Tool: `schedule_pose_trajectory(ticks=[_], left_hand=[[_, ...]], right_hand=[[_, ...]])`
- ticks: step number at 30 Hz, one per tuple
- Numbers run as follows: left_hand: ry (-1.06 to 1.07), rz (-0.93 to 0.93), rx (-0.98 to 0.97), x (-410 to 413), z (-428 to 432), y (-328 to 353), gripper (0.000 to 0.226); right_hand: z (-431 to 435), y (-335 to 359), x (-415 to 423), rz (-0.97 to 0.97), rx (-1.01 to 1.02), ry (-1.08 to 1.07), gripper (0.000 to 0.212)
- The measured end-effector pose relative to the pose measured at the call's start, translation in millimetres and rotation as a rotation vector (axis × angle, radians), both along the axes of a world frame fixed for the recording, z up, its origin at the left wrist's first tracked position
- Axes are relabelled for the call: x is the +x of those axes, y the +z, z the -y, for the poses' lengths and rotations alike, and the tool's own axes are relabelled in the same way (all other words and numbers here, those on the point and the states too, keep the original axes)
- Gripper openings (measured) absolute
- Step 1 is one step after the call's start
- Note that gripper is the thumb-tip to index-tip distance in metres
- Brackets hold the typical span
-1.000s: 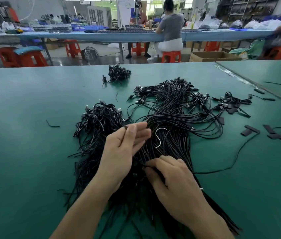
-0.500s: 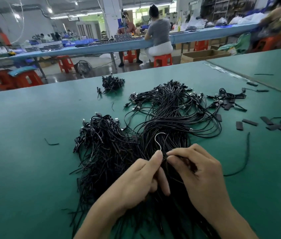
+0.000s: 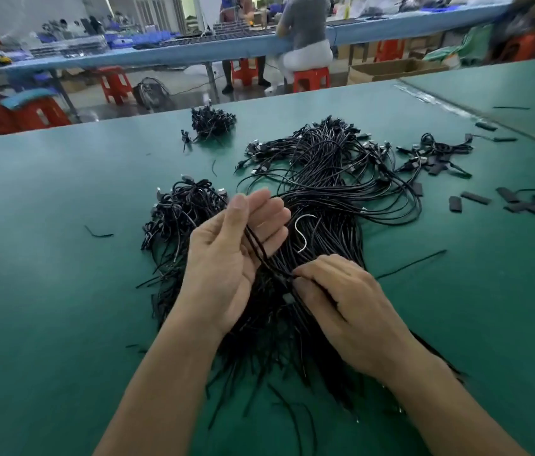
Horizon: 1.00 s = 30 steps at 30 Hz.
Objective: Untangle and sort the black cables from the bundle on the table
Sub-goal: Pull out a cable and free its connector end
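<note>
A big tangled bundle of black cables (image 3: 325, 179) lies in the middle of the green table (image 3: 45, 291), its straight tails running down under my forearms. A white wire tie (image 3: 303, 235) curls on top of it. My left hand (image 3: 223, 258) is raised over the bundle, palm turned inward and fingers nearly straight, with a few black cables (image 3: 259, 251) lying across the palm. My right hand (image 3: 348, 304) has its fingers curled and pinches those cables at their lower end. A second pile of cables (image 3: 180, 209) sits just left of my left hand.
A small cable bunch (image 3: 211, 121) lies near the far table edge, another bunch (image 3: 433, 153) at the right. Short black strips (image 3: 522, 202) are scattered at the right, and one loose cable (image 3: 410, 264) lies right of my hand. Beyond are red stools and seated people.
My left hand has lifted and opened, palm turned inward, with cables now across it. My right hand has dropped back toward me and pinches the cables lower down.
</note>
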<state>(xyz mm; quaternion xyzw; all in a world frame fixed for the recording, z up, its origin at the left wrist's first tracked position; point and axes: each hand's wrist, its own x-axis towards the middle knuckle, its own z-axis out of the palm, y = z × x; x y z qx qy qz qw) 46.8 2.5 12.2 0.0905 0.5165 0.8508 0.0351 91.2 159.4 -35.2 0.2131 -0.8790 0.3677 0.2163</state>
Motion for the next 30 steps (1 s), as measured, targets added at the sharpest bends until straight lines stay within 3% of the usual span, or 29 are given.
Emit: schedule_pose_trajectory(ticks=[3, 5, 6, 11, 16, 19, 21, 25, 28, 30], left_hand=[[-0.022, -0.081, -0.507, 6, -6, -6, 0.03], [-0.089, -0.141, -0.912, 11, -9, -5, 0.042], [-0.141, -0.118, -1.005, 12, -9, -5, 0.049], [-0.442, 0.144, -0.756, 14, 4, 3, 0.06], [-0.645, 0.203, -0.22, 14, 11, 17, 0.048], [-0.485, 0.217, 0.122, 13, 3, 19, 0.047], [-0.308, 0.174, 0.217, 9, -1, 14, 0.048], [-0.123, 0.035, -0.021, 6, -5, -1, 0.042], [-0.059, -0.066, -0.489, 8, -8, -9, 0.032], [-0.107, -0.118, -0.818, 12, -10, -9, 0.04]], right_hand=[[-1, -2, -2, -0.086, 0.006, -0.055, 0.018], [-2, -4, -2, -0.118, -0.013, -0.081, 0.017], [-3, -4, -2, -0.121, -0.046, -0.096, 0.017], [-7, -3, -4, -0.087, -0.272, -0.105, 0.012], [-8, -4, -4, 0.011, -0.224, -0.088, 0.025], [-4, -6, -2, 0.052, -0.091, -0.022, 0.029], [-1, -6, -1, 0.012, -0.021, 0.015, 0.031], [-2, -3, 0, -0.095, 0.001, -0.009, 0.026], [-3, -3, -1, -0.145, 0.022, -0.034, 0.016], [-4, -4, -1, -0.149, -0.012, -0.033, 0.011]])
